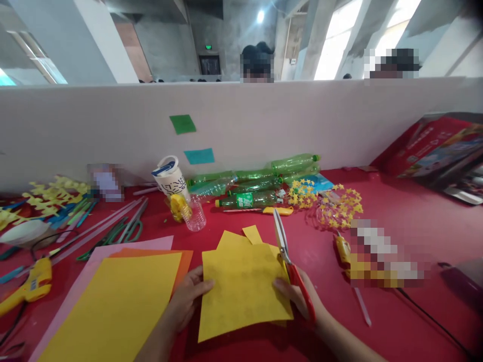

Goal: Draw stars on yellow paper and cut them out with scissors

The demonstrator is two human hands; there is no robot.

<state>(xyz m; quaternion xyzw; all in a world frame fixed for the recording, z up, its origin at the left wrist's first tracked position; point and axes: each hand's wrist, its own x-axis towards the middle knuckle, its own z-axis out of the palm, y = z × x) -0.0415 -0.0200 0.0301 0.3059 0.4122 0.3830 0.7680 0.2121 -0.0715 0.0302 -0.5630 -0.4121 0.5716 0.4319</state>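
My left hand [191, 294] pinches the left edge of a yellow sheet [241, 291], thumb on top. On the other side, my right hand [302, 294] grips the sheet's right edge and also holds a pair of scissors [282, 236] with red and yellow handles, blades pointing up and away. More yellow pieces [232, 240] show behind the sheet's far edge. To the left lies a stack of sheets, with a yellow one [124, 301] on top, an orange one [184, 266] and a pink one [128, 245] under it.
Several green plastic bottles [247, 200] lie along the white partition [241, 115], beside a patterned paper cup [171, 181]. Yellow star garlands [341, 206] and a yellow utility knife [278, 211] sit behind my right hand. A yellow glue gun [32, 284] is at left, near green-handled scissors [128, 229].
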